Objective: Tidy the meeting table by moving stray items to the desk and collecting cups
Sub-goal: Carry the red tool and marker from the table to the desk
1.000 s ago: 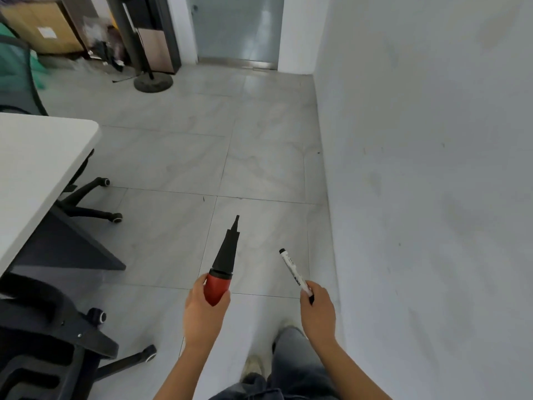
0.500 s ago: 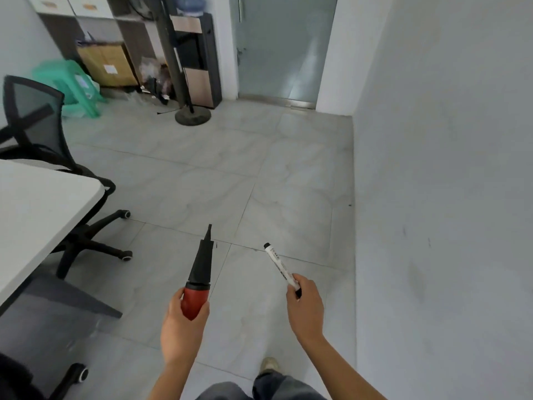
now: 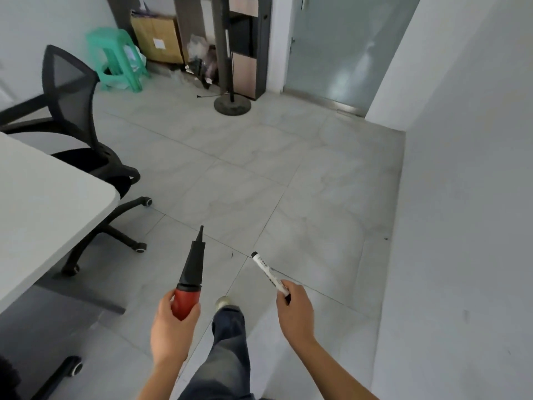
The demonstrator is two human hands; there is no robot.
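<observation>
1. A red-bodied tool with a black tapered nozzle [image 3: 191,272] is gripped by the left hand [image 3: 173,327]. The fingers are wrapped round the red body, and its lower end is hidden in the palm. The kind of tool cannot be told.
2. A white marker pen [image 3: 268,272] is pinched at its lower end by the right hand [image 3: 294,310]. That end is largely covered by the fingers, and the print on the barrel is too small to be read.
3. Both items are held in the air over the tiled floor [image 3: 259,183], apart from each other, with their tips pointed away.
4. The white surface [image 3: 43,203] is cut off by the left edge, so only one rounded corner is shown.
5. A black mesh office chair [image 3: 72,111] is placed behind that corner, its seat partly hidden.
6. At the lower left only a caster [image 3: 73,368] of another chair is visible.
7. A green plastic stool [image 3: 118,59] and a cardboard box [image 3: 157,39] are seen far back. The clutter beside them is blurred.
</observation>
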